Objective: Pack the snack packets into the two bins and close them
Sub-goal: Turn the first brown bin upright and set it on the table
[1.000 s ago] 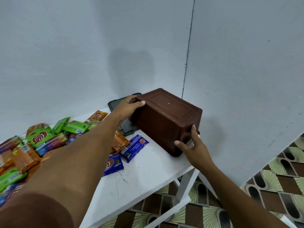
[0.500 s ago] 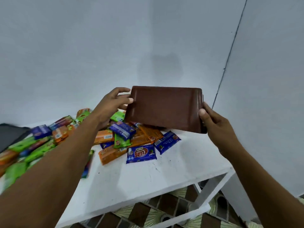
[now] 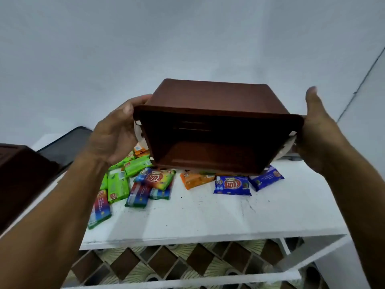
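I hold a brown plastic bin [image 3: 210, 101] in the air above the white table [image 3: 208, 215], tipped so its empty mouth faces me. My left hand [image 3: 112, 132] grips its left rim and my right hand [image 3: 318, 132] presses on its right rim. Under and left of the bin lie several snack packets: green ones [image 3: 117, 187], a multicoloured one [image 3: 159, 179], an orange one [image 3: 195, 178] and blue ones [image 3: 232, 185]. A second brown bin [image 3: 23, 176] stands at the left edge, partly cut off.
A dark lid [image 3: 68, 142] lies flat on the table behind my left forearm, next to the second bin. Grey walls close off the back and right. The table's front edge runs across the lower frame, with patterned floor tiles [image 3: 187, 263] below.
The bin was lifted off the table's right corner, carried over the packets, and turned from bottom-up to mouth toward me. The view swung left.
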